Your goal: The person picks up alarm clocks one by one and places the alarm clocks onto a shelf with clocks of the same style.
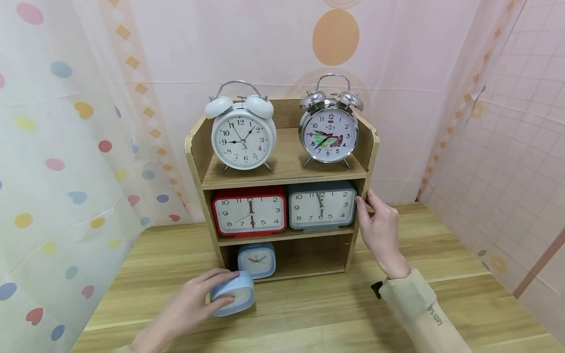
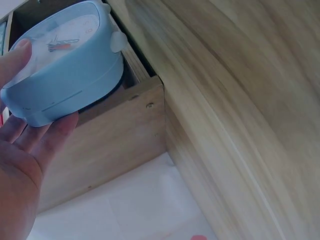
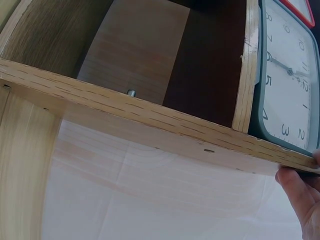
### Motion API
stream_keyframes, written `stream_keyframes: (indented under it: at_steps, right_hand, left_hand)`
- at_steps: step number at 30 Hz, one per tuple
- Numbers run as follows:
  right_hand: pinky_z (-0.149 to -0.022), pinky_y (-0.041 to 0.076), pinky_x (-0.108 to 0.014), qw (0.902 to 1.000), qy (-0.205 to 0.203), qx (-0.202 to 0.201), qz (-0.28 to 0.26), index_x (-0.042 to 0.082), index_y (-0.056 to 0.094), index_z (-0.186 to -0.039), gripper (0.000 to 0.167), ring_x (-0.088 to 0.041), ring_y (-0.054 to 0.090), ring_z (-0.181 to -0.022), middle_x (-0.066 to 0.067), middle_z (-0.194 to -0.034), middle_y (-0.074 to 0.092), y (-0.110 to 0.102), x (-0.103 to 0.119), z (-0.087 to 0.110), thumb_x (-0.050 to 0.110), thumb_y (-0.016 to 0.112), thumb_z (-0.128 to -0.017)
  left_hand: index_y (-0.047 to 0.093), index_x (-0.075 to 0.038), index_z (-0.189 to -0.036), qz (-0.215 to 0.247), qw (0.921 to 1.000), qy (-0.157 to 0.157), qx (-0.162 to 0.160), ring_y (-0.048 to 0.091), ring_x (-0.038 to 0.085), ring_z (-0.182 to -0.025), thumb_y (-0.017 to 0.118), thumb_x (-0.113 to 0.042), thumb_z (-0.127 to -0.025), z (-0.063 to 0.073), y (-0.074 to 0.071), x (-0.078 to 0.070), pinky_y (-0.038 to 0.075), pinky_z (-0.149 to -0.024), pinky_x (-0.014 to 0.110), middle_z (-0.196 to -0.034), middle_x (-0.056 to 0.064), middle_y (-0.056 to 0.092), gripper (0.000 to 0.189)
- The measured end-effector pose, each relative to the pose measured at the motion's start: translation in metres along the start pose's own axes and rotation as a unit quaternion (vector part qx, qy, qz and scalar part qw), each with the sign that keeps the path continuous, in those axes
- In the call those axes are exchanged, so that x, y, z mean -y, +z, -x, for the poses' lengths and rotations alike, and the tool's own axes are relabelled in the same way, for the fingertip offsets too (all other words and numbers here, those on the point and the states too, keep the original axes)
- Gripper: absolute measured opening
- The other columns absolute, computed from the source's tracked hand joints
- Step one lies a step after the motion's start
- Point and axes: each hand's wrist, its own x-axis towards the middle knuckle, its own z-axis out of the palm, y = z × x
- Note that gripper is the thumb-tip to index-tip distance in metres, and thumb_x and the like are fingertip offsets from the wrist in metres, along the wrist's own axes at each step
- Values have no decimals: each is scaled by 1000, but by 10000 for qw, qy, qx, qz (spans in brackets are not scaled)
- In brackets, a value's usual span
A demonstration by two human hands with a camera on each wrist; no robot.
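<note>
A small light blue alarm clock (image 1: 242, 297) is held in my left hand (image 1: 194, 299), thumb over its face and fingers on its far side. In the left wrist view that clock (image 2: 75, 85) tilts near the shelf's bottom opening. Another light blue alarm clock (image 1: 257, 261) stands at the left of the bottom compartment, just behind the held one. My right hand (image 1: 380, 228) grips the right side panel of the wooden shelf (image 1: 284, 182) at middle-compartment height, its thumb near the grey clock (image 1: 322, 206). The right wrist view shows fingers (image 3: 295, 192) at the panel's edge.
A red rectangular clock (image 1: 250, 212) stands left of the grey one. On the top tier are a white twin-bell alarm clock (image 1: 242, 137) and a silver twin-bell alarm clock (image 1: 329, 132). The shelf stands on a wood-grain table (image 1: 300, 318), with patterned curtains (image 1: 88, 147) around.
</note>
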Motion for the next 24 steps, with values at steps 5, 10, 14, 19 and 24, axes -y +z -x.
stream_keyframes:
  at_steps: [5,10,14,19,24]
  right_hand:
    - [-56,61,-40,10000,2,27,-7,-4,61,-84,17,-42,79,-82,-21,-73,72,0,1,0,0,66,-99]
    - [-57,61,-42,10000,3,32,-45,-4,61,-83,17,-42,79,-81,-21,-71,70,0,1,0,-1,66,-100]
    - [-58,61,-39,10000,-12,21,-69,-5,61,-83,17,-42,79,-80,-20,-70,69,0,0,0,-1,66,-100]
    - [-58,61,-36,10000,-21,20,-76,-5,61,-84,17,-41,79,-80,-20,-70,69,0,0,0,-1,66,-100]
    - [-58,61,-34,10000,-23,22,-74,-5,61,-83,18,-42,79,-80,-20,-70,69,0,0,0,-1,66,-100]
  left_hand:
    - [74,-24,-129,144,9998,138,26,70,6,-98,87,-23,-85,-4,5,-5,60,-79,26,-122,-1,76,46]
    - [74,-21,-129,303,9990,307,109,68,4,-95,85,-24,-87,-8,11,-9,59,-76,25,-122,1,75,44]
    - [73,-19,-130,487,9979,382,196,66,1,-93,84,-24,-89,-12,15,-13,58,-75,24,-121,1,74,42]
    - [73,-18,-129,589,9969,484,191,64,0,-92,84,-23,-89,-19,18,-20,57,-74,22,-121,-1,74,42]
    - [73,-18,-131,699,9957,542,276,65,4,-94,82,-24,-91,-26,21,-26,56,-76,23,-122,1,74,42]
